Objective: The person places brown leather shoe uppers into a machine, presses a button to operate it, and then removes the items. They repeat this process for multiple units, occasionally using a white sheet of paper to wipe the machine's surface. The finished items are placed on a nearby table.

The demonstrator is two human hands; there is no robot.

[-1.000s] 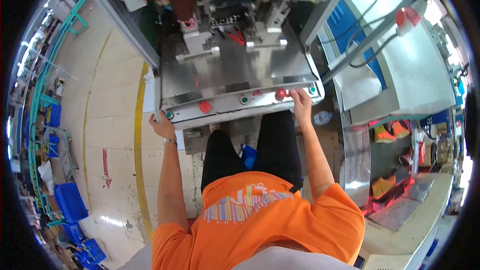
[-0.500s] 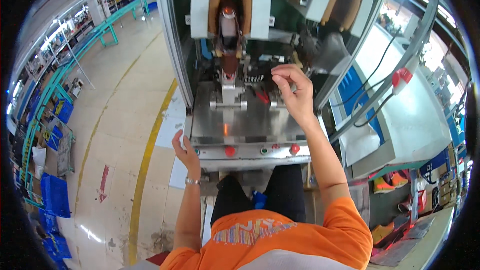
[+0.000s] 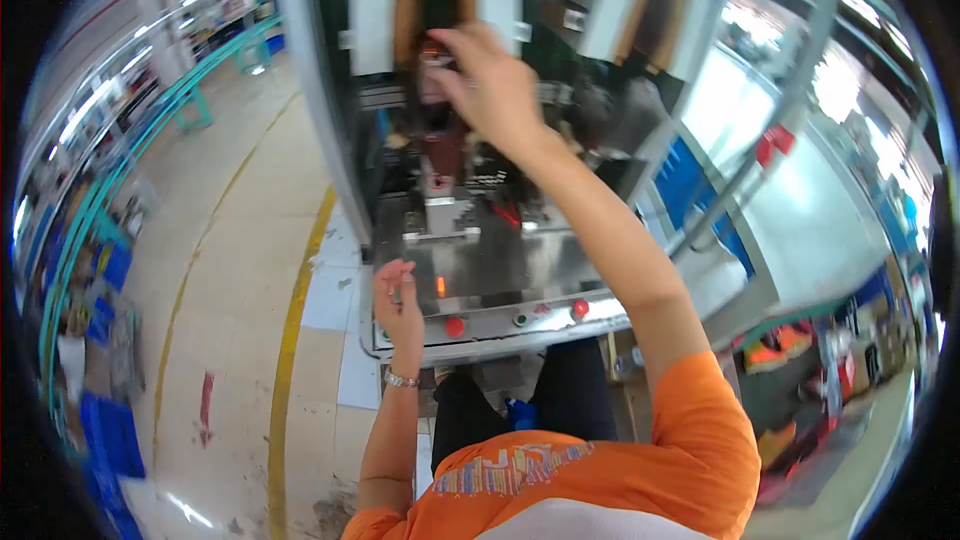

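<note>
**Reaching to the shoe (image 3: 443,154) with the right hand (image 3: 488,88)**

Nearest, the left hand (image 3: 398,306) hangs over the left end of the panel (image 3: 489,326), fingers loosely curled, nothing seen in them. Just right of that hand sits a red button (image 3: 455,327). Beyond it spreads the steel tabletop (image 3: 490,275), with a metal stand (image 3: 440,222) at the back.

Above the stand, the dark brown shoe rises to the right hand, partly hidden by it. Thumb and fingers stand apart at its top; blur hides whether they touch or grip. The step in hand looks like getting hold of the shoe, so the next move probably calls for a sure pinch, knuckles kept off the white shell (image 3: 375,5) just beyond the hand. Another shell (image 3: 607,28) stands farther right.
</note>
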